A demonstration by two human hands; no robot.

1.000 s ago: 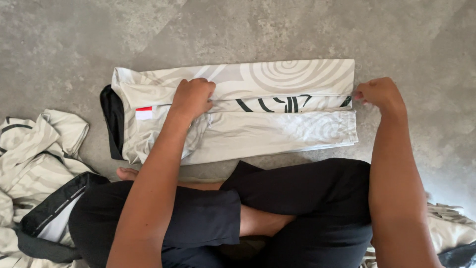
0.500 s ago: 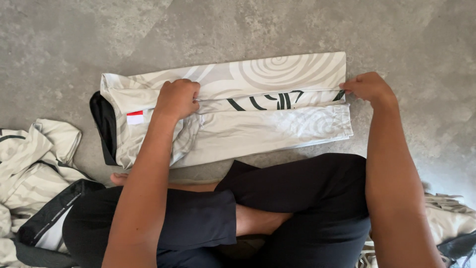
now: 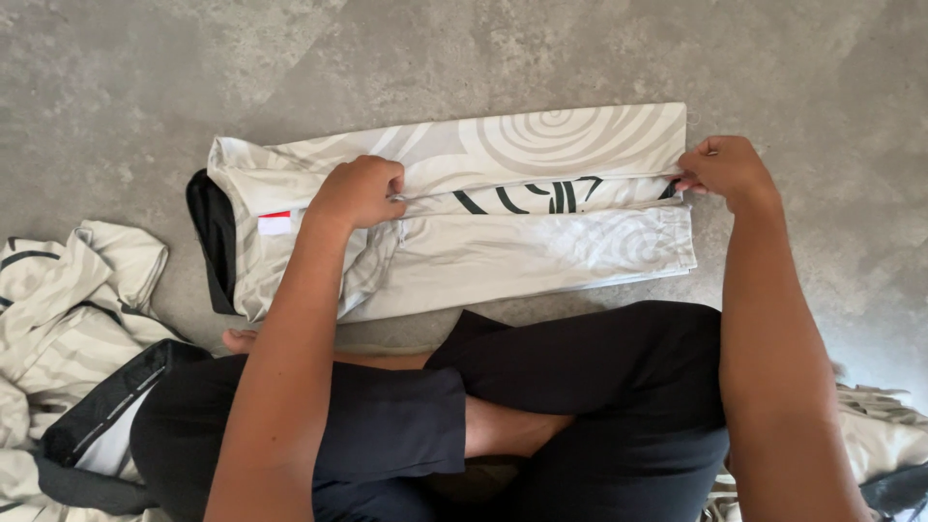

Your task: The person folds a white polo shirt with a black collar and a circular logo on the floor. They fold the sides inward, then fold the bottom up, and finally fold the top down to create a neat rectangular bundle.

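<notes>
1. Head view, general: I am seated cross-legged on a grey concrete floor (image 3: 145, 87), black trousers (image 3: 580, 387) at the lower edge of the frame. Only this one view is available.

2. Head view, work item: a cream garment with a pale swirl print (image 3: 483, 227) lies flat on the floor directly ahead of my knees, long side running left to right. It is folded into a long band; a dark lining (image 3: 208, 232) shows at its left end and a small red-and-white label (image 3: 275, 223) sits near that end.

3. Head view, left hand (image 3: 358, 190): fingers curled shut, knuckles up, pinching the folded edge where the upper layer meets the lower, toward the garment's left third. I judge this grip keeps the fold line straight.

4. Head view, right hand (image 3: 727, 169): fingers closed on the same folded edge at the garment's right end. With both ends pinched, the edge runs taut between the hands, which I judge is why the fold lies flat and even.

5. Head view, surroundings: a rumpled pile of similar striped cream cloth with dark trim (image 3: 68, 338) lies on the floor by my left knee, apart from the folded piece. More cream cloth (image 3: 884, 435) shows at the right edge beside my right leg; its form I cannot tell.
</notes>
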